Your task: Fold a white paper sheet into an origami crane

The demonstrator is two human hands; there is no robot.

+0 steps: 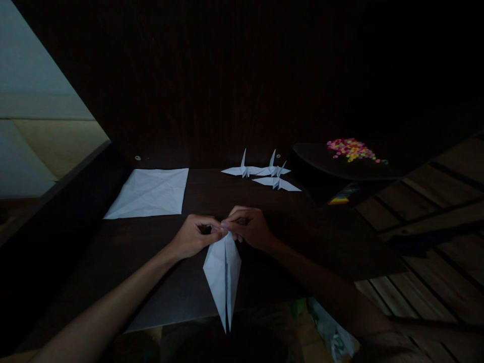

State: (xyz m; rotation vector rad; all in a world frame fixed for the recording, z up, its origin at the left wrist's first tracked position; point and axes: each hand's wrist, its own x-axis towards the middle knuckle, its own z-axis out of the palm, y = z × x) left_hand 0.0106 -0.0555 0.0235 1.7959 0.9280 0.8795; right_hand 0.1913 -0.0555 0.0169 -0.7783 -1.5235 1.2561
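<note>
A white paper folded into a long diamond [215,267] is held over the dark table, its split lower points towards me. My left hand [198,234] pinches the far tip of this folded paper from the left. From the right, my right hand [249,227] closes on the same tip, and the fingertips of both hands meet there. The tip itself is hidden behind the fingers. Beyond my hands, several finished-looking white paper cranes [278,182] rest close together near the back panel.
A creased white paper sheet [151,191] lies at the table's back left. On a dark rounded shelf [310,156] at the right sits a heap of small colourful pieces [351,149]. Wooden slats [434,282] show beyond the table's right side. A low dark board [56,196] borders the left.
</note>
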